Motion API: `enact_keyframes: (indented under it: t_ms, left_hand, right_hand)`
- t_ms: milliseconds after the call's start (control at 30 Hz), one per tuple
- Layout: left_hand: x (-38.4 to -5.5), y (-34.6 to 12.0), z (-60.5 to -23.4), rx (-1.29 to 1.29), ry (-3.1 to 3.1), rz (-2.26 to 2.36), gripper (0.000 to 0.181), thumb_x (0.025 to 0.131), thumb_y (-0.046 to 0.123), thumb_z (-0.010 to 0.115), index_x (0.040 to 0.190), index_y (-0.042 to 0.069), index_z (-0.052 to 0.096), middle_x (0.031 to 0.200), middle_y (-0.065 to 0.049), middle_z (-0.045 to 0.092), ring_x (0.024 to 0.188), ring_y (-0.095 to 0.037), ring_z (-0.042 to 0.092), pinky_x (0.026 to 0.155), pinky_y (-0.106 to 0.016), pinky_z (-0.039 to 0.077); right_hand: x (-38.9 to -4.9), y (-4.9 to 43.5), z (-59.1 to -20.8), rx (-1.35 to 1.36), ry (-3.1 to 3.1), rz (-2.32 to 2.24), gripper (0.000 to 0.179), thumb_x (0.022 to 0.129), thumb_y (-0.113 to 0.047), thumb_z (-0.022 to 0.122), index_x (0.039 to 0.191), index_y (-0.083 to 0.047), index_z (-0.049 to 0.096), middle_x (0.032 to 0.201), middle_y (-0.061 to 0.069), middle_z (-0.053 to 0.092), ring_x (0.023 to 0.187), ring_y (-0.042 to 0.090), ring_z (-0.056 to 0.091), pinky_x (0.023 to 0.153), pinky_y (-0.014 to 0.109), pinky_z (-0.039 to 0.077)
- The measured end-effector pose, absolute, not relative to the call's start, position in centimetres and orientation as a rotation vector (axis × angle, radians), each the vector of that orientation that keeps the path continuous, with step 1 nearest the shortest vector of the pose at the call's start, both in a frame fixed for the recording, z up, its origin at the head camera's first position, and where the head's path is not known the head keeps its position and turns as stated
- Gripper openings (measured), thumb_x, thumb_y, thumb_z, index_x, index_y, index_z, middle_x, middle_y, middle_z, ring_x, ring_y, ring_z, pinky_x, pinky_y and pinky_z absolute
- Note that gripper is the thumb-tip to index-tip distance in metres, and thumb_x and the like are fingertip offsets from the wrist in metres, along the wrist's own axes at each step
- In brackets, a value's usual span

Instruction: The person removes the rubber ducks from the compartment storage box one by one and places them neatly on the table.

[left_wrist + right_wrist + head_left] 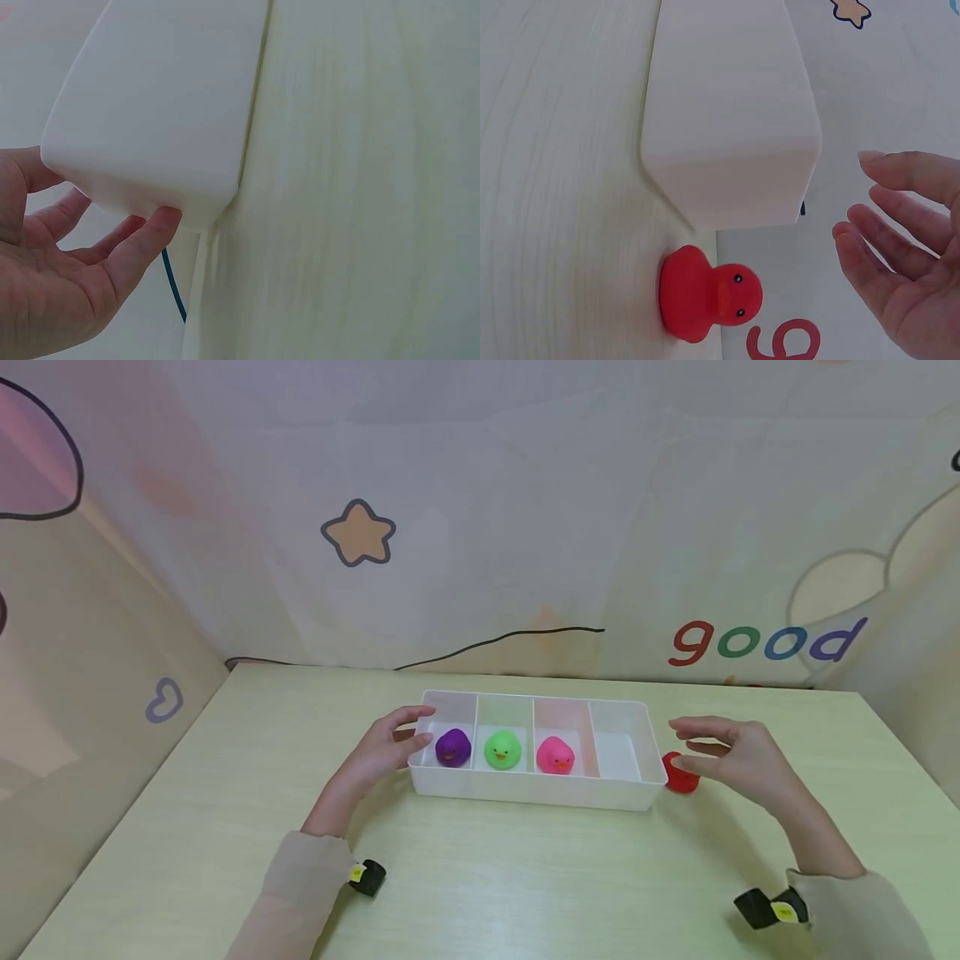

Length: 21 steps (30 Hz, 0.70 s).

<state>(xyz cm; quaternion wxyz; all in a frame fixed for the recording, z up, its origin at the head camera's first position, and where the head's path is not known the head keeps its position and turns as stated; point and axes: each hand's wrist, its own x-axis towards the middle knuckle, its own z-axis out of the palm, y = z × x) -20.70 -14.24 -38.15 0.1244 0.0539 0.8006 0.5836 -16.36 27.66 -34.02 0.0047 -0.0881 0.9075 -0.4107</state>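
A white divided box holds a purple rubber duck, a green rubber duck and a pink rubber duck, each in its own compartment. My left hand holds the box's left end, thumb at the rim; in the left wrist view its fingers bend against the end wall. Just off the right end, a red rubber duck sits upright on the table. Above and beside it hovers my right hand, holding nothing, fingers loosely bent and thumb apart.
The box's rightmost compartment has no duck in it. Behind the pale wooden table stands a printed wall with a star and the word "good". Black wrist bands sit at both sleeves.
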Motion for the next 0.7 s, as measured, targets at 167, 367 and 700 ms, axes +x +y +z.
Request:
enact_keyframes:
  t_ms: [167, 367, 700]
  left_hand:
    - [-20.7, -14.2, -38.0, 0.153, 2.335, 1.701, 0.042, 0.091, 0.013, 0.054, 0.133, 0.014, 0.044, 0.140, -0.014, 0.034, 0.124, -0.033, 0.041, 0.087, -0.044, 0.048]
    - [-20.7, -14.2, -38.1, 0.156, 2.327, 1.707, 0.042, 0.091, 0.013, 0.054, 0.132, 0.012, 0.044, 0.140, -0.015, 0.034, 0.124, -0.035, 0.041, 0.087, -0.044, 0.048]
    - [-20.8, -14.3, -38.2, 0.156, 2.348, 1.682, 0.042, 0.091, 0.015, 0.055, 0.133, 0.014, 0.044, 0.142, -0.014, 0.032, 0.125, -0.035, 0.039, 0.087, -0.044, 0.048]
  right_hand:
    - [-16.3, 26.1, -33.3, -0.343, 2.825, -1.355, 0.049, 0.078, -0.010, 0.072, 0.121, 0.006, 0.054, 0.122, 0.023, 0.053, 0.106, 0.039, 0.055, 0.075, 0.019, 0.051]
    - [-16.6, 24.5, -33.1, -0.357, 2.767, -1.370, 0.050, 0.079, -0.010, 0.071, 0.123, 0.004, 0.053, 0.125, 0.023, 0.051, 0.109, 0.039, 0.053, 0.079, 0.024, 0.051]
    - [-17.3, 21.9, -33.3, -0.440, 2.739, -1.383, 0.047, 0.077, -0.006, 0.071, 0.121, 0.004, 0.055, 0.123, 0.021, 0.053, 0.107, 0.036, 0.055, 0.082, 0.031, 0.050]
